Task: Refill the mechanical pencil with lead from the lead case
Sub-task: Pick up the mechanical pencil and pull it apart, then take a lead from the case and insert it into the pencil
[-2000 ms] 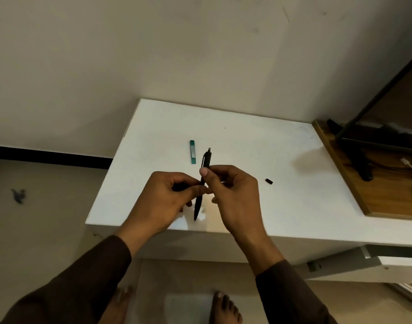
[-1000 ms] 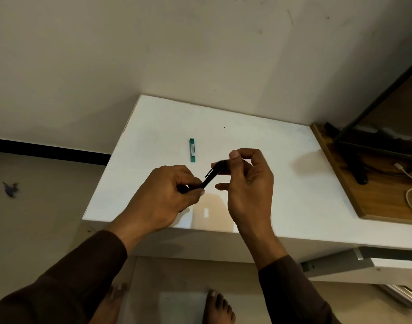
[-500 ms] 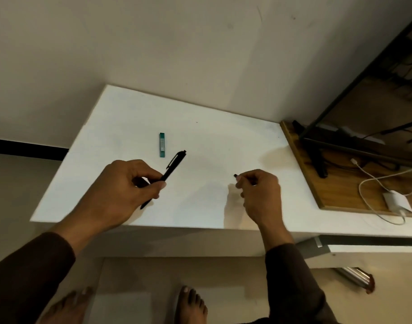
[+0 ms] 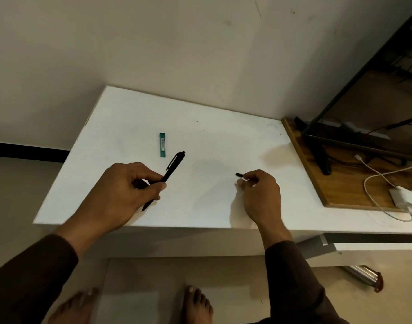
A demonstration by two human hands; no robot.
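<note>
My left hand (image 4: 123,190) grips a black mechanical pencil (image 4: 172,168) at its lower half, clip end pointing up and to the right, tip poking out below my fingers. My right hand (image 4: 258,190) hovers low over the white table (image 4: 130,118) and pinches a small black cap (image 4: 239,175) between thumb and forefinger. A slim green lead case (image 4: 162,145) lies flat on the table just beyond the pencil's top end, apart from both hands.
A wooden board (image 4: 335,190) at the right carries a black monitor stand (image 4: 319,150), a white charger (image 4: 404,198) and its cable. The wall runs behind the table. My bare feet stand on the floor below the table's front edge.
My hands separated: the right one left the pencil's top and moved right to the small black cap on the table. My left hand kept the pencil and drifted left. The view shifted.
</note>
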